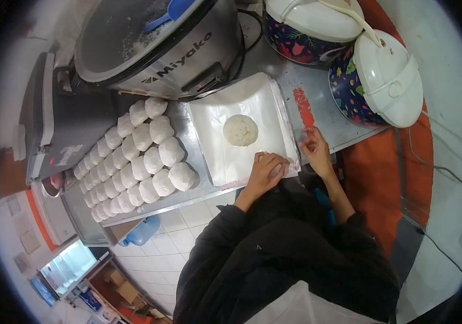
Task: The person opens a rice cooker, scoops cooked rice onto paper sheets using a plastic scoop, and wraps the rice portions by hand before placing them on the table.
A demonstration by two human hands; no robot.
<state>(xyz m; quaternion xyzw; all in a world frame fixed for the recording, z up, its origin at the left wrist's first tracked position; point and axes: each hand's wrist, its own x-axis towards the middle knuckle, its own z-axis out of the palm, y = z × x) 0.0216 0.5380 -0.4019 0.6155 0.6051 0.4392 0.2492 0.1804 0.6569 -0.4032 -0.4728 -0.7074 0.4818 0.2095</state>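
Observation:
A round mound of rice (240,130) lies on a stack of white wrapping paper (220,162) on the metal table. My left hand (266,171) rests at the stack's lower right corner, its fingers curled against the paper edge; what they hold, if anything, is too small to make out. Just right of the stack, my right hand (315,150) hovers by the table edge with thumb and fingertips drawn together. Whether something thin is between them cannot be seen. Rows of white wrapped bundles (151,160) stand on the table to the left.
A large Miyako rice cooker (188,59) stands behind the bundles, with a blue scoop (161,20) inside. Two patterned containers with white lids (393,75) are at the upper right. A dark box (74,124) stands at the left. Cables hang at the right.

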